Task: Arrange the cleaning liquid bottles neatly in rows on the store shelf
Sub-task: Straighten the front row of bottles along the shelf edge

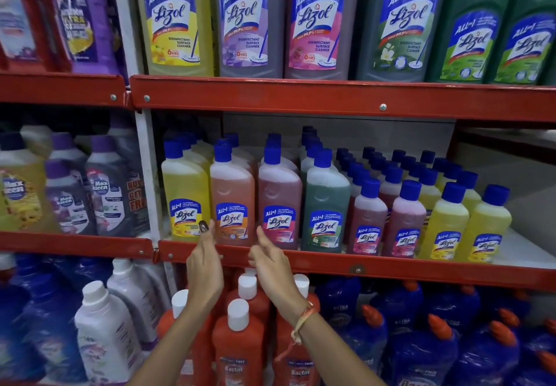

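On the middle red shelf (331, 268) stand rows of blue-capped Lizol bottles. At the front are a yellow bottle (185, 193), an orange bottle (233, 199), a pink bottle (279, 202) and a green bottle (326, 208). Right of them stand smaller pink bottles (368, 223) and smaller yellow bottles (445, 229). My left hand (204, 265) is raised at the orange bottle's left lower edge, fingers apart, holding nothing. My right hand (270, 262) is at its right lower edge, between the orange and pink bottles, fingers loosely curled and empty.
Large Lizol bottles (249, 21) fill the top shelf. Orange Bactin bottles (237, 343), white bottles (105, 334) and dark blue bottles (421, 340) crowd the lower shelf under my arms. Max Kleen bottles (108, 193) fill the left bay behind a white upright (147, 175).
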Demonstrator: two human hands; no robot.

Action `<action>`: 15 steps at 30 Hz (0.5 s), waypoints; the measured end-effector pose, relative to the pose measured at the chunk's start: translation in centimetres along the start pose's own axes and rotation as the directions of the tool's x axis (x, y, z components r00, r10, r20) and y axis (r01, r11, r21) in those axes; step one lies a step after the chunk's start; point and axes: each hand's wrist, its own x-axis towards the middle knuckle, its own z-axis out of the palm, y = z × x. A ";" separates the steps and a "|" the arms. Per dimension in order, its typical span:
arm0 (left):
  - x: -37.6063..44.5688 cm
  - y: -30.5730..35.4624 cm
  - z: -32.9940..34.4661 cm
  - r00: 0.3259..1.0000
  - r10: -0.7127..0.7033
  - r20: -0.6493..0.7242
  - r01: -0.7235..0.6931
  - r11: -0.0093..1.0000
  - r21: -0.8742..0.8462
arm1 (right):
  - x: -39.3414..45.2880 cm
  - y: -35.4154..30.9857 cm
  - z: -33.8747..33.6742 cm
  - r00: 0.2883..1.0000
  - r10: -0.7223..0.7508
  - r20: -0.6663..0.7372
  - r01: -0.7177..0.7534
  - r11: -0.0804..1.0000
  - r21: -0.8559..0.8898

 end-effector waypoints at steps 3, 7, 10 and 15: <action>0.4 -0.1 -0.1 0.998 -0.053 0.033 0.053 0.999 0.004 | 0.5 -0.5 0.7 0.999 0.035 0.023 -0.035 0.999 -0.011; 1.0 -0.2 -0.3 0.995 -0.078 0.063 0.082 0.995 -0.064 | 1.2 -0.2 1.4 0.999 0.038 0.006 -0.037 0.999 -0.038; 0.9 -0.4 -0.5 0.995 -0.057 0.084 0.062 0.996 -0.058 | 1.3 0.1 2.0 0.999 0.047 0.012 -0.046 0.998 -0.042; 1.0 -0.3 -1.8 0.996 -0.032 -0.079 0.026 0.996 -0.083 | 0.4 -0.8 2.6 0.984 -0.080 -0.158 0.072 0.996 -0.059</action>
